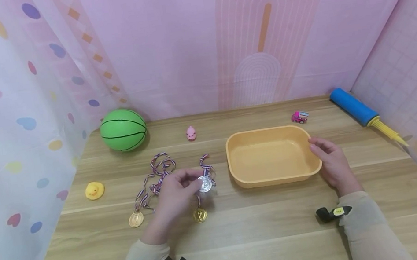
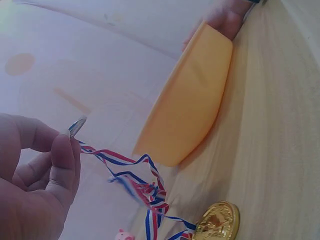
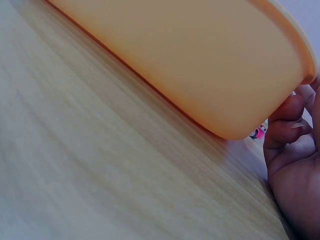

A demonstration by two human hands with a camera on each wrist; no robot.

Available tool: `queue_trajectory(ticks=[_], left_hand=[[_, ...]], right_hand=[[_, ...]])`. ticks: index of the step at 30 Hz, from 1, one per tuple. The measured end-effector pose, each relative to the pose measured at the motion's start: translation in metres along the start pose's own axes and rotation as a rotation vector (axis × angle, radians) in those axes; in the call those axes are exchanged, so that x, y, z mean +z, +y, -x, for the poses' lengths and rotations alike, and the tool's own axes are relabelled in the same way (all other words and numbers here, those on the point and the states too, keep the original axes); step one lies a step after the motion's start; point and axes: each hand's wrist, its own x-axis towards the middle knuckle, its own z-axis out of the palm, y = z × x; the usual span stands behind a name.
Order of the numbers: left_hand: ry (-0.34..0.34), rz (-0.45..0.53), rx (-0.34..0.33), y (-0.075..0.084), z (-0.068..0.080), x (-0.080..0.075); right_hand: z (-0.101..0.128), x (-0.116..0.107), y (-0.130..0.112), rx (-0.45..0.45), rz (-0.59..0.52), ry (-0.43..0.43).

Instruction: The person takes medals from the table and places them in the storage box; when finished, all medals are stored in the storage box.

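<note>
The silver medal (image 1: pixel 205 183) was at the tips of the left hand (image 1: pixel 175 192), pinched between thumb and fingers, which stood narrow. Its left edge was hidden under these fingertips, and its relief was hard to make out. Being round, its face had no clear long axis; it was turned upward to the head camera, while the left wrist view showed it almost edge-on, slanting up and away from the fingers. A striped ribbon (image 1: pixel 206 166) ran just behind the medal, but in the tangle I could not tell where each strand ended. A gold medal (image 1: pixel 200 214) lay nearer to the person than the left fingers; another medal (image 1: pixel 136 220) lay to their left, its ribbon partly covered by the hand.

To the right of these fingers was the tray (image 1: pixel 275 180). The right hand (image 1: pixel 333 163) gripped its right rim, with fingers curled there.

Beyond the left fingers was the pig (image 1: pixel 190 133), cut off in the left wrist view. Beyond the right fingers was the truck (image 1: pixel 300 117), mostly hidden in the right wrist view.
</note>
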Motion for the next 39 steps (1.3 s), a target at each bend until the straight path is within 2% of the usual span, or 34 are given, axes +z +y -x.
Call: queue_trajectory(ticks=[9, 14, 21, 26, 33, 39], left_hand=[[0.006, 0.072, -0.025, 0.008, 0.000, -0.005], [-0.001, 0.101, 0.030, 0.015, -0.004, -0.010], [0.043, 0.136, 0.083, 0.028, -0.011, -0.020], [0.056, 0.162, 0.121, 0.042, -0.014, -0.030], [0.093, 0.248, 0.174, 0.062, -0.016, -0.038], [0.118, 0.247, 0.226, 0.078, -0.015, -0.043]], right_hand=[[0.000, 0.000, 0.001, 0.002, -0.017, -0.001], [0.000, 0.000, 0.002, 0.000, -0.025, -0.008], [0.001, -0.001, 0.002, -0.007, -0.017, -0.006], [0.002, 0.000, 0.002, -0.004, -0.013, 0.001], [0.002, 0.000, 0.001, -0.008, -0.013, -0.006], [0.001, 0.000, 0.001, 0.000, -0.004, -0.005]])
